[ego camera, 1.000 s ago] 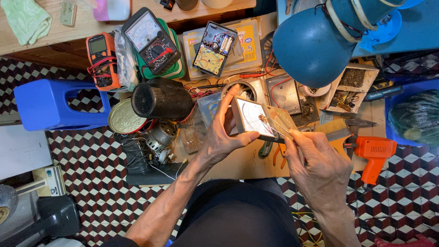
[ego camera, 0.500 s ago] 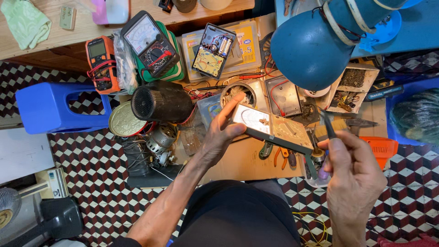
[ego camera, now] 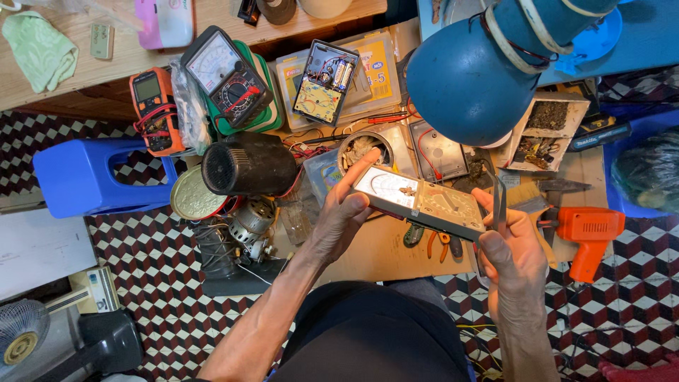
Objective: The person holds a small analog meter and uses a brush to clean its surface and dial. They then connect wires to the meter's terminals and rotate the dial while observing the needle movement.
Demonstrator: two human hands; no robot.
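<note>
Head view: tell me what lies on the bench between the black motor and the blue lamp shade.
Between the black motor and the blue lamp shade, the head view shows red wires and a round metal housing.

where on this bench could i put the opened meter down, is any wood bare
One bare patch: the bench wood under the opened meter, between the left hand and the pliers. Everything behind is crowded: black motor, round tin, blue lamp. The right hand also holds tweezers.
</note>
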